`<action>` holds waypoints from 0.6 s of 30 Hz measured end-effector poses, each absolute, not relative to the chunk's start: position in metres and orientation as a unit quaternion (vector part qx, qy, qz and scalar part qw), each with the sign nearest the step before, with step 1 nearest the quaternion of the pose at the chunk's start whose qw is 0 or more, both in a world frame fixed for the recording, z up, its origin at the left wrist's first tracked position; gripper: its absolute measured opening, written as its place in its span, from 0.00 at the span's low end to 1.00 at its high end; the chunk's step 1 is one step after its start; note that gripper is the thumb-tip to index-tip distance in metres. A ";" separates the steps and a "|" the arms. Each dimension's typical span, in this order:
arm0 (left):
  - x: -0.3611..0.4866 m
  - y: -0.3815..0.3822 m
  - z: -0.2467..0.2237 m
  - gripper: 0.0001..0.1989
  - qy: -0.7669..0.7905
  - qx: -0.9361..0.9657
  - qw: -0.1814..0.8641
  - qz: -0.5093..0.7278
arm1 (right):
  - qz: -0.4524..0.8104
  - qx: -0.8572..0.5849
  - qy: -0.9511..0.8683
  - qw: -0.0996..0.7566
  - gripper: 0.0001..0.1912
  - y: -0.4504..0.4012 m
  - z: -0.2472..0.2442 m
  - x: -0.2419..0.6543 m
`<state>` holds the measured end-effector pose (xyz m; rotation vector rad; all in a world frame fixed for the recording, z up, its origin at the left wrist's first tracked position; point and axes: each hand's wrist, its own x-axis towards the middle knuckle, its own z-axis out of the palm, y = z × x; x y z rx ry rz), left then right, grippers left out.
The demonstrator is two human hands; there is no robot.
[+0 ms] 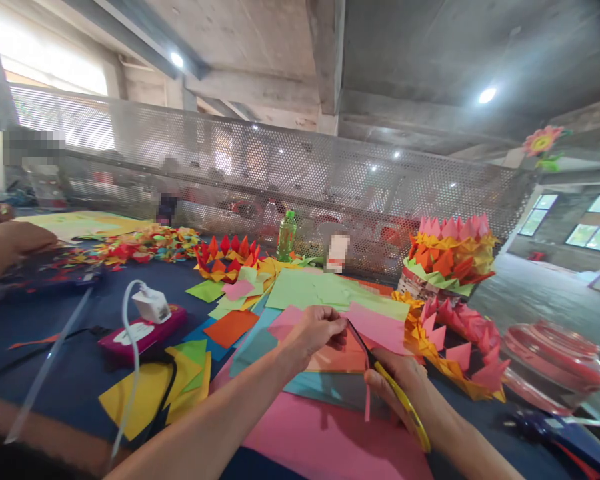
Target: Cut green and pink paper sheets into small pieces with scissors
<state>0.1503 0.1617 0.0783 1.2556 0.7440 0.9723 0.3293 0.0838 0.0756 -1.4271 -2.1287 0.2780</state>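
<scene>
My right hand (pixel 400 377) is closed around scissors (pixel 393 387) with yellow handles, their dark blades pointing up and left. The blade tips reach close to the fingers of my left hand (pixel 315 330), which are pinched together at the edge of pink paper (pixel 380 327). A narrow pink paper strip (pixel 367 400) hangs down beside the blades. Beneath both hands lie overlapping coloured sheets, among them a large pink sheet (pixel 325 433) and pale green paper (pixel 310 288). How much paper the left fingers grip is partly hidden.
Right: folded-paper chains (pixel 445 340), a tiered paper piece (pixel 447 260), a clear reddish container (pixel 555 360) and a blue tool (pixel 545 423). Left: a purple power strip (pixel 143 333) with charger and cables, yellow sheets (pixel 145 393), paper scraps (pixel 150 243) and another person's hand (pixel 27 238). Behind: a green bottle (pixel 287 237).
</scene>
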 end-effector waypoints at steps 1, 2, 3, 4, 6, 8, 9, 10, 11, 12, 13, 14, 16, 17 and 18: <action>0.150 0.162 0.079 0.15 0.327 0.554 0.636 0.427 | 0.103 -0.527 -0.796 0.280 0.30 0.084 0.076 0.329; 0.150 0.161 0.079 0.15 0.327 0.557 0.633 0.427 | 0.104 -0.524 -0.798 0.280 0.30 0.084 0.076 0.330; 0.150 0.161 0.079 0.15 0.327 0.560 0.630 0.427 | 0.105 -0.522 -0.799 0.278 0.30 0.084 0.076 0.330; 0.149 0.161 0.080 0.16 0.326 0.563 0.629 0.425 | 0.106 -0.521 -0.801 0.275 0.30 0.084 0.077 0.330; 0.149 0.160 0.080 0.17 0.323 0.573 0.628 0.416 | 0.107 -0.516 -0.805 0.271 0.29 0.084 0.079 0.331; 0.150 0.159 0.081 0.19 0.315 0.587 0.627 0.403 | 0.109 -0.509 -0.809 0.274 0.29 0.085 0.080 0.331; 0.150 0.159 0.081 0.19 0.310 0.593 0.628 0.398 | 0.112 -0.507 -0.809 0.277 0.29 0.085 0.081 0.330; 0.151 0.159 0.081 0.19 0.305 0.597 0.628 0.394 | 0.117 -0.506 -0.807 0.281 0.29 0.085 0.081 0.330; 0.151 0.158 0.081 0.18 0.302 0.599 0.629 0.392 | 0.125 -0.507 -0.805 0.283 0.29 0.084 0.081 0.330; 0.151 0.158 0.080 0.18 0.299 0.599 0.632 0.391 | 0.133 -0.509 -0.802 0.284 0.29 0.085 0.080 0.330; 0.152 0.158 0.080 0.17 0.298 0.599 0.633 0.389 | 0.140 -0.510 -0.799 0.285 0.29 0.085 0.079 0.330; 0.152 0.158 0.080 0.17 0.297 0.598 0.635 0.388 | 0.143 -0.511 -0.798 0.285 0.28 0.085 0.078 0.330; 0.152 0.157 0.080 0.16 0.295 0.595 0.638 0.389 | 0.133 -0.506 -0.802 0.290 0.29 0.086 0.075 0.332; 0.152 0.157 0.080 0.15 0.294 0.594 0.640 0.389 | 0.123 -0.501 -0.805 0.292 0.29 0.087 0.074 0.332; 0.152 0.156 0.080 0.15 0.294 0.592 0.641 0.390 | 0.113 -0.499 -0.808 0.293 0.29 0.088 0.073 0.333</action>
